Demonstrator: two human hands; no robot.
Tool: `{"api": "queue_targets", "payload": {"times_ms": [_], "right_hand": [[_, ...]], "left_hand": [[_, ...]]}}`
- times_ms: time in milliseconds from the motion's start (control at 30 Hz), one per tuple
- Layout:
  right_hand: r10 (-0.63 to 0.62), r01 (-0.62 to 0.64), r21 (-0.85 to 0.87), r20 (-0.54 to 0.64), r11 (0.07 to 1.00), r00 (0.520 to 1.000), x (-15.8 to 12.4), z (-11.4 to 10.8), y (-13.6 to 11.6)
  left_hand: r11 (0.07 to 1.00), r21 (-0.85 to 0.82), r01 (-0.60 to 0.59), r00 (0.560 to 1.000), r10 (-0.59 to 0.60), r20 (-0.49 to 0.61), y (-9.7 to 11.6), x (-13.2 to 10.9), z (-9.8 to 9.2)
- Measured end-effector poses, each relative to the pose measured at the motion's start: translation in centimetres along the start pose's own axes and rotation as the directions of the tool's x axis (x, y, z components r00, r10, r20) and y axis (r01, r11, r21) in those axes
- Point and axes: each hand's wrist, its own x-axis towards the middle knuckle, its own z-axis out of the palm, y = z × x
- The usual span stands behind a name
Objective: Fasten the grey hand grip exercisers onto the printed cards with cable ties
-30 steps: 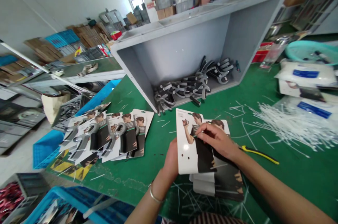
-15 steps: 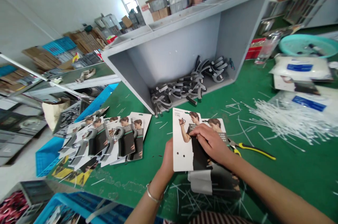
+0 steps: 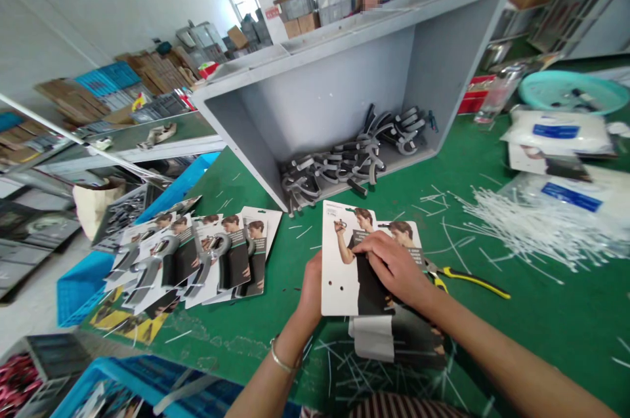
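Observation:
A printed packaging card (image 3: 340,260) with two small holes stands tilted before me. My left hand (image 3: 311,287) grips its left edge from behind, its fingers hidden by the card. My right hand (image 3: 394,264) lies across the card's printed front, index fingertip against the picture and the other fingers curled in; any small thing under them is hidden. Behind and below are more cards, one with a bent grey flap (image 3: 373,338). Yellow-handled pliers (image 3: 467,279) lie just right of my right hand.
Hand grips (image 3: 339,165) lie inside a tipped grey crate (image 3: 325,90). Carded hand grips (image 3: 197,260) are stacked at left. White cable ties (image 3: 531,228) spread at right beside plastic bags (image 3: 566,129) and a turquoise basin (image 3: 573,91). Loose ties litter the green table (image 3: 275,326).
The view has shifted very slightly. Both hands keep almost the same hold on the card.

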Motion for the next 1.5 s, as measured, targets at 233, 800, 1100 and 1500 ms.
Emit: {"api": "queue_targets", "payload": {"times_ms": [233, 800, 1100, 1500], "right_hand": [[-0.011, 0.011, 0.004, -0.003, 1.0, 1.0, 0.0, 0.0, -0.4], [0.135, -0.123, 0.102, -0.114, 0.987, 0.984, -0.3, 0.4, -0.6], [0.503, -0.588, -0.425, -0.305, 0.688, 0.809, -8.9, -8.7, 5.7], [0.603, -0.631, -0.387, -0.206, 0.673, 0.77, -7.9, -11.2, 10.2]], "left_hand": [[0.998, 0.034, -0.044, 0.999, 0.045, -0.002, 0.1, -0.1, -0.4], [0.927, -0.093, 0.363, 0.927, -0.348, 0.142, 2.3, -1.1, -0.7], [0.92, -0.173, 0.353, 0.919, -0.305, 0.251, 1.8, -1.7, -1.2], [0.831, -0.427, 0.357, 0.934, -0.324, 0.15, 0.5, -2.1, -1.2]]}}
